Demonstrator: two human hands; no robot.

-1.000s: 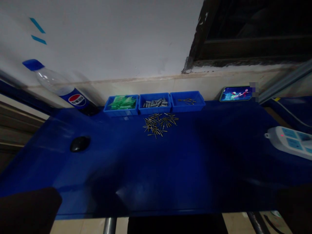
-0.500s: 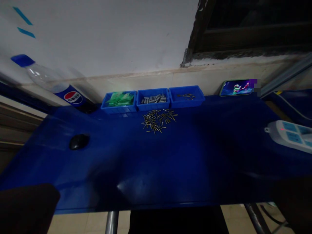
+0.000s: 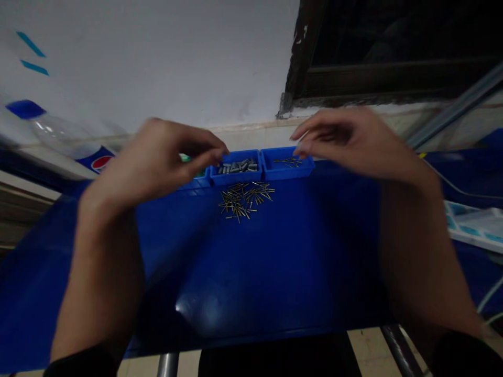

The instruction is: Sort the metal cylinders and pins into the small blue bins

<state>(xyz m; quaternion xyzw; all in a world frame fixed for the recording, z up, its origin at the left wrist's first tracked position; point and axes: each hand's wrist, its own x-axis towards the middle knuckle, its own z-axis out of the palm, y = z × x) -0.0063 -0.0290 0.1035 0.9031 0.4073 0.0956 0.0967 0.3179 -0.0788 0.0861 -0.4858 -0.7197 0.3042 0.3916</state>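
My left hand [image 3: 157, 162] reaches over the left blue bin, its thumb and forefinger slightly apart by the middle bin. Nothing shows between them. My right hand [image 3: 349, 139] hangs above the right bin's edge, with fingers curved, a gap to the thumb and no visible object. Small grey metal cylinders [image 3: 238, 166] lie in the middle blue bin [image 3: 236, 178]. The right blue bin [image 3: 288, 172] holds a few thin brass-coloured pins [image 3: 290, 161]. Several more such pins [image 3: 243, 200] are heaped before the bins. Green contents of the left bin [image 3: 198, 182] are mostly covered by my hand.
A blue sheet covers the table [image 3: 251, 272]. At the back left leans a Pepsi bottle [image 3: 92, 159], partly behind my left hand. A white power strip [image 3: 475, 225] is at the right, behind my right forearm. The wall [image 3: 176, 63] rises directly behind the bins.
Both my hands have come into view, reaching forward to the bins. They now hide the phone, the black mouse and most of the left bin. The view has shifted slightly.
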